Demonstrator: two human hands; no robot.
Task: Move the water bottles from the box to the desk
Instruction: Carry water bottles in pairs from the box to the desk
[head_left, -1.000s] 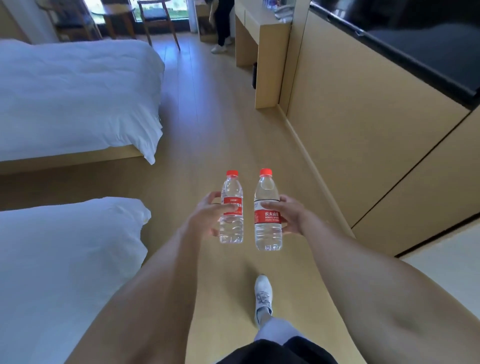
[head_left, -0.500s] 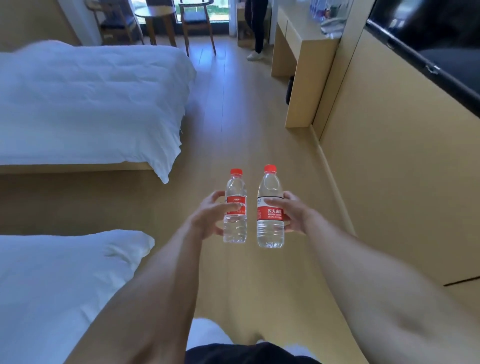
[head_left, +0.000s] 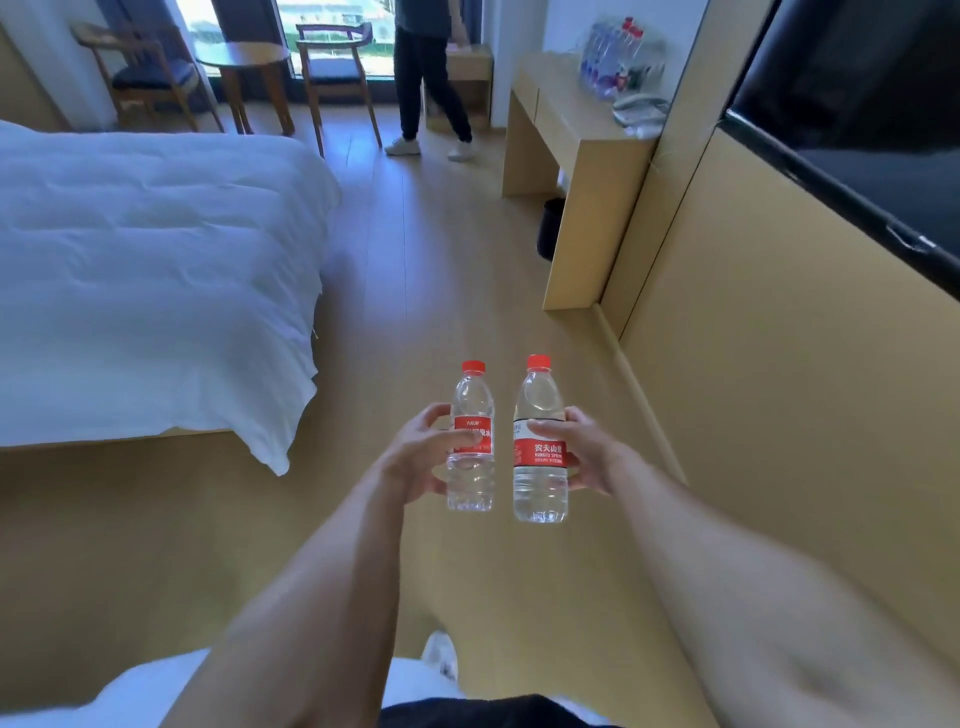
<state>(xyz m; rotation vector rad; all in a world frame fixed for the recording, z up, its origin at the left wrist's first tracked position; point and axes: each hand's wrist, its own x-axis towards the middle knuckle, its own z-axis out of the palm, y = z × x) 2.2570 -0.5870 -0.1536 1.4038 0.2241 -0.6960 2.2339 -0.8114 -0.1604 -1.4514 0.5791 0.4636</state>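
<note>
My left hand (head_left: 418, 460) grips a small clear water bottle (head_left: 471, 483) with a red cap and red label, held upright in front of me. My right hand (head_left: 587, 449) grips a slightly larger bottle (head_left: 540, 483) of the same kind, upright and close beside the first. Far ahead on the right stands the wooden desk (head_left: 561, 119), with several bottles (head_left: 610, 60) grouped on its top next to a white telephone (head_left: 639, 109). No box is in view.
A white bed (head_left: 145, 270) fills the left side, and another white bed corner (head_left: 150, 691) shows at the bottom left. A person (head_left: 431, 78) stands near the desk by the window. Chairs (head_left: 337, 78) and a round table (head_left: 244, 57) stand at the back. A black bin (head_left: 550, 228) sits under the desk. A wood-panel wall (head_left: 779, 364) runs along the right.
I have walked forward along the floor between bed and wall. The desk and the person are closer and more of the room shows. Both hands hold their bottles as before.
</note>
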